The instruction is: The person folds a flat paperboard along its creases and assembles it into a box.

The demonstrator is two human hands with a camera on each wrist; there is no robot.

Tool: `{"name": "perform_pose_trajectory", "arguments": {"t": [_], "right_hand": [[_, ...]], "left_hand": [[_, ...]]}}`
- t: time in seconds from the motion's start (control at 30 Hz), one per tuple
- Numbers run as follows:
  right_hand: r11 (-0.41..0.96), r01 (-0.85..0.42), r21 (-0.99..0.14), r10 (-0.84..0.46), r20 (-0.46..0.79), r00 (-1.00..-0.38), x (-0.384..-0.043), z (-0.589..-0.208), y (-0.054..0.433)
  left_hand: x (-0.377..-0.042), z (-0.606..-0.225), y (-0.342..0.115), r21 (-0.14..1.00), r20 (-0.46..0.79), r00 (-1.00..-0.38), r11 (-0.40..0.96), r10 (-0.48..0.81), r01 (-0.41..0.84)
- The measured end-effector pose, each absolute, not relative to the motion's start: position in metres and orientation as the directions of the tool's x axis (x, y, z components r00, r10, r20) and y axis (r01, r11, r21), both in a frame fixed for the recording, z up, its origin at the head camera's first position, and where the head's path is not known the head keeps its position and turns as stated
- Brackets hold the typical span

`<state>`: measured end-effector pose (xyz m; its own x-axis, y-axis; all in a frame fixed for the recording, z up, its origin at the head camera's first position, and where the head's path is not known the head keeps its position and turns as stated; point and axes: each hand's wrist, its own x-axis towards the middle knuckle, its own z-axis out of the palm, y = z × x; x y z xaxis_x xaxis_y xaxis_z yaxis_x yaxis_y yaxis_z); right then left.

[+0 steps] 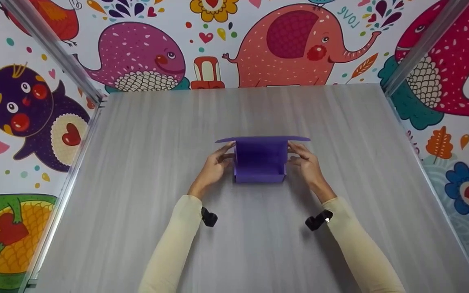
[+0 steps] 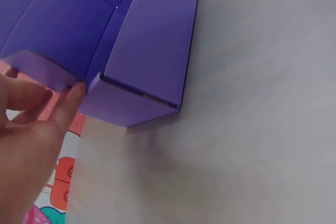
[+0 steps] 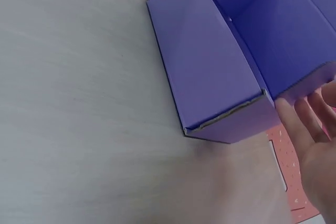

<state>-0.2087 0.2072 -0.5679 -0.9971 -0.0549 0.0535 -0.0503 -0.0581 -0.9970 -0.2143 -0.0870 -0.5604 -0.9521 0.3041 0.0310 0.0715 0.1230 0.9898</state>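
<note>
Your L hand [image 1: 213,167] & R hand [image 1: 308,166] touch, fingers extended, opp. ends of the purple rectangular cardboard box [image 1: 261,158], long axis betw. them.

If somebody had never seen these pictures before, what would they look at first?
Probably the bright purple box, open near the middle of the head view, standing out against the plain grey table. Next might be the left hand and right hand, touching it on either side. Behind the table, the big coral elephant on the colourful wall could also catch their eye.
</note>
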Motion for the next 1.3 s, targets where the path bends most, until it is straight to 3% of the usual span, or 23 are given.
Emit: {"name": "perform_pose_trajectory", "arguments": {"t": [0.3,0.43,0.63,0.77,0.93,1.07,1.2,1.3], "right_hand": [[-0.254,-0.021,-0.967,-0.145,0.060,-0.988,-0.212,-0.575,0.218],[-0.241,0.017,-0.970,-0.187,0.029,-0.982,-0.213,-0.575,0.220],[-0.170,0.021,-0.985,-0.220,0.018,-0.975,-0.212,-0.577,0.227],[-0.161,-0.001,-0.987,-0.282,0.047,-0.958,-0.215,-0.584,0.236],[-0.211,0.051,-0.976,-0.380,0.033,-0.924,-0.221,-0.590,0.248],[-0.189,0.119,-0.975,-0.434,-0.025,-0.900,-0.224,-0.583,0.253],[-0.059,0.159,-0.986,-0.432,-0.118,-0.894,-0.227,-0.567,0.251],[0.034,0.193,-0.981,-0.426,-0.189,-0.885,-0.231,-0.557,0.250]], "left_hand": [[-0.212,-0.568,-0.091,0.978,0.036,-0.953,0.186,0.302,0.096],[-0.213,-0.571,-0.093,0.978,0.068,-0.949,0.165,0.308,0.124],[-0.213,-0.577,-0.099,0.933,0.196,-0.922,0.227,0.334,0.280],[-0.214,-0.579,-0.103,0.928,0.190,-0.907,0.233,0.375,0.290],[-0.218,-0.579,-0.105,0.966,0.063,-0.917,0.208,0.393,0.156],[-0.219,-0.575,-0.106,0.991,-0.125,-0.907,0.087,0.402,-0.099],[-0.220,-0.566,-0.103,0.954,-0.258,-0.875,-0.035,0.410,-0.298],[-0.222,-0.558,-0.100,0.938,-0.307,-0.863,-0.025,0.401,-0.345]]}}
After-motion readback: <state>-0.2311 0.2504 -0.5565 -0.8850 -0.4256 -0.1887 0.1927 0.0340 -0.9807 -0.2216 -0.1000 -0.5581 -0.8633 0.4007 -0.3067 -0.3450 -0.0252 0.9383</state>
